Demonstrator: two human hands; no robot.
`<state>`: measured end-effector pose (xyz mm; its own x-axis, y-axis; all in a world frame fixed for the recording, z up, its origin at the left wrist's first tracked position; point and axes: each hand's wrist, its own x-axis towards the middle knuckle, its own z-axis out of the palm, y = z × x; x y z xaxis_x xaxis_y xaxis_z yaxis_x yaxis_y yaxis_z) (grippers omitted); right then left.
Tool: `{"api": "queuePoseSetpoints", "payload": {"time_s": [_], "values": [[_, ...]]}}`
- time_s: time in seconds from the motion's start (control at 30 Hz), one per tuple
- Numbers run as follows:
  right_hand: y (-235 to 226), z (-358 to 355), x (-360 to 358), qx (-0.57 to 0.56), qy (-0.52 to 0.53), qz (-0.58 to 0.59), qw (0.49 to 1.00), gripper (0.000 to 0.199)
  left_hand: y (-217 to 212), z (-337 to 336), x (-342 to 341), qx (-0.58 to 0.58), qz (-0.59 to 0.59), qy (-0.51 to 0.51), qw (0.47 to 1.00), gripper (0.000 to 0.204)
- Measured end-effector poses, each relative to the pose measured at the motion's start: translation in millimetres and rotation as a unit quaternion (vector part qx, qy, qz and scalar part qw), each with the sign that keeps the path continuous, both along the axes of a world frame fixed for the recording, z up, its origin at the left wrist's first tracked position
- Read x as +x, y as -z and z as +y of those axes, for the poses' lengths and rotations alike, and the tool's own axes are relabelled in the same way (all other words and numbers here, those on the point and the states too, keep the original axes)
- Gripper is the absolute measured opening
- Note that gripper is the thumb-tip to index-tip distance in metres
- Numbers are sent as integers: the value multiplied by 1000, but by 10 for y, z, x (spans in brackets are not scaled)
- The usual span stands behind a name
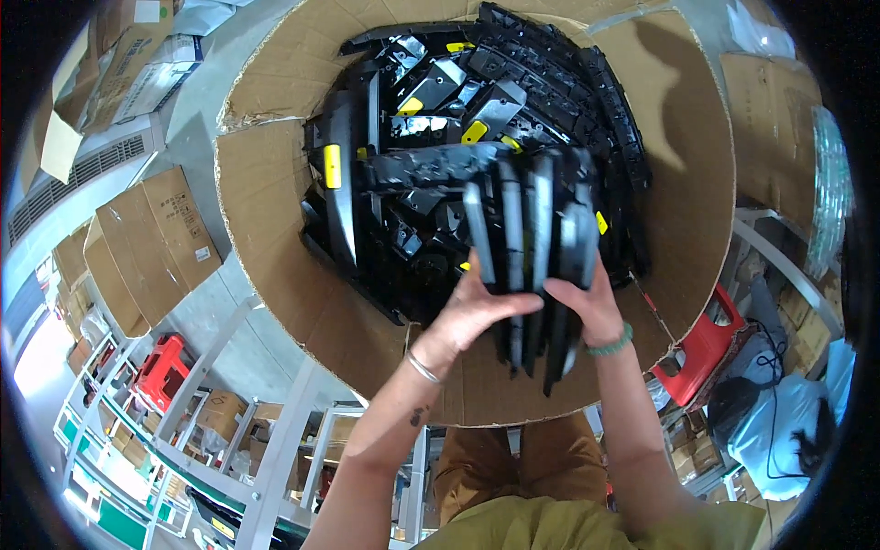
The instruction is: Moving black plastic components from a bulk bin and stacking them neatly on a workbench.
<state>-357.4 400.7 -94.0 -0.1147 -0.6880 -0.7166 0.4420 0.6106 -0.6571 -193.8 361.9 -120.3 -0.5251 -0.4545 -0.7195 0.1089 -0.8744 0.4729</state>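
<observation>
Both my hands grip a bundle of long black plastic trim pieces (541,234), held side by side over a large round-looking cardboard box (266,202). My left hand (477,307) closes on the bundle's left side, its thumb across the near face. On the opposite side, my right hand (588,302) clasps it, thumb pointing inward; the other fingers are mostly hidden. Beneath lies a heap of similar black plastic parts (550,82), several bearing yellow labels. One part with a yellow label (333,168) stands along the box's left wall.
Left of the box are a closed carton (156,243), a red plastic stool (160,371) and a metal frame (284,440). Another red stool (701,353) and light blue bags (779,426) lie at the right. A carton (770,128) stands far right.
</observation>
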Motion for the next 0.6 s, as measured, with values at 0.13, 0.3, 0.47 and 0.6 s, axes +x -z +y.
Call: {"api": "queuePoseSetpoints", "payload": {"time_s": [0.13,0.3,0.47,0.6], "values": [[-249,489,-162,96,45,-20,994,75,-8,506,-333,66,-24,42,997,79],[-580,784,-189,114,13,63,991,72,-127,918,-438,112,74,-10,991,81],[-749,1040,-134,219,79,26,972,64,-330,1264,-425,256,46,-11,965,88],[-920,1082,-75,267,58,18,962,64,-334,1350,-345,392,61,48,917,83]]}}
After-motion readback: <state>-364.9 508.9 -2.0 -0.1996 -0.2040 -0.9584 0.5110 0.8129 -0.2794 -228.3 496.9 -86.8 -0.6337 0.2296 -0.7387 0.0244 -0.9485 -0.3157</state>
